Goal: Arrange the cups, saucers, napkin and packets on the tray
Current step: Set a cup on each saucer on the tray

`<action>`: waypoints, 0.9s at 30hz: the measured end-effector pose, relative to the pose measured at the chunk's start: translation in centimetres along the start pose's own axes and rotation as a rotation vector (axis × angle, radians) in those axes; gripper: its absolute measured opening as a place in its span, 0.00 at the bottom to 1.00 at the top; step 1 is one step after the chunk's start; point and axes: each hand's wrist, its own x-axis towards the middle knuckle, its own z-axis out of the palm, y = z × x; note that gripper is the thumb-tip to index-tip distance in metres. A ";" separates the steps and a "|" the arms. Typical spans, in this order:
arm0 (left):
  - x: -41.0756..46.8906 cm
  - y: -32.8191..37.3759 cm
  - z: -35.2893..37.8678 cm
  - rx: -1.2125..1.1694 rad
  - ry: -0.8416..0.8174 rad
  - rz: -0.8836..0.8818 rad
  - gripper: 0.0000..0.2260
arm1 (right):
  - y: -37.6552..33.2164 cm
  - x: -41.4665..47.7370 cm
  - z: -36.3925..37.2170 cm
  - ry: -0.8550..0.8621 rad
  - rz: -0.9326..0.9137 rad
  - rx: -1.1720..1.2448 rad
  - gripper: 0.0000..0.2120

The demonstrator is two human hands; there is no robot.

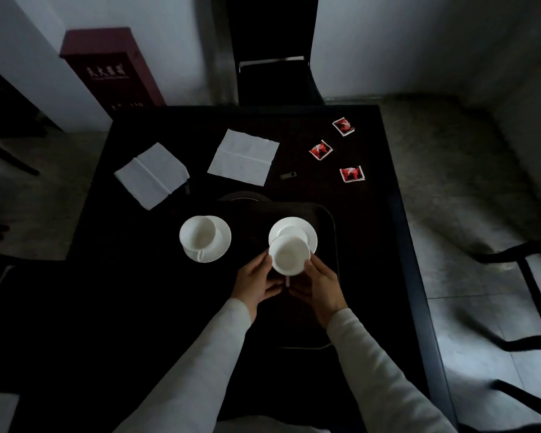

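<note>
Just illegible white print on box (pixel 107 67) and packets (pixel 320 150)

The tray (pixel 332 228) lies in the middle of the table (pixel 132 232). On it sits a saucer (pixel 294 228). A cup (pixel 289 256) is at its near edge, between the left hand (pixel 253 282) and the right hand (pixel 320 285). Left of the tray, a second cup (pixel 197 233) stands on a second saucer (pixel 222 245). Far behind lie the left napkin (pixel 152 175) and the right napkin (pixel 244 157). The packets (pixel 320 150) lie far right.
</note>
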 end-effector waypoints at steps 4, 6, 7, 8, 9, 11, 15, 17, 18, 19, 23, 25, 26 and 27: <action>1.6 0.5 0.8 -0.001 0.020 -0.014 0.11 | -0.3 1.8 -0.4 0.009 0.006 -0.012 0.14; 2.4 0.6 1.1 -0.008 0.018 -0.020 0.13 | -0.5 2.6 -0.5 0.015 0.011 -0.013 0.14; 2.8 0.7 1.3 -0.011 0.017 -0.026 0.15 | -0.6 2.9 -0.6 0.016 0.015 -0.016 0.14; 3.0 0.8 1.5 -0.015 0.017 -0.029 0.16 | -0.6 3.3 -0.7 0.017 0.017 -0.017 0.14; 3.3 0.9 1.7 -0.017 0.018 -0.029 0.17 | -0.7 3.7 -0.8 0.017 0.016 -0.016 0.14; 4.0 1.0 2.0 -0.022 0.023 -0.027 0.16 | -0.8 4.5 -1.1 0.016 0.020 -0.016 0.14; 5.1 1.0 2.2 -0.013 0.025 -0.034 0.16 | -1.0 5.5 -1.3 0.015 0.024 -0.045 0.13; 5.6 1.0 2.1 -0.012 0.023 -0.038 0.16 | -1.0 5.9 -1.2 0.012 0.021 -0.051 0.13; 5.7 1.0 2.1 -0.015 0.024 -0.040 0.15 | -1.0 6.1 -1.2 0.012 0.022 -0.052 0.14; 5.8 1.0 2.1 -0.018 0.026 -0.043 0.13 | -0.9 6.2 -1.2 0.011 0.025 -0.053 0.14; 6.2 1.1 2.0 -0.018 0.029 -0.055 0.12 | -0.6 6.6 -1.0 0.002 0.033 -0.051 0.18; 6.4 1.0 2.0 -0.021 0.031 -0.058 0.12 | -0.5 6.7 -1.1 0.003 0.036 -0.049 0.18; 6.5 1.0 2.0 -0.025 0.031 -0.061 0.11 | -0.5 6.8 -1.1 0.005 0.037 -0.048 0.18; 6.5 0.9 2.0 -0.030 0.031 -0.065 0.10 | -0.6 6.8 -1.1 0.008 0.038 -0.048 0.18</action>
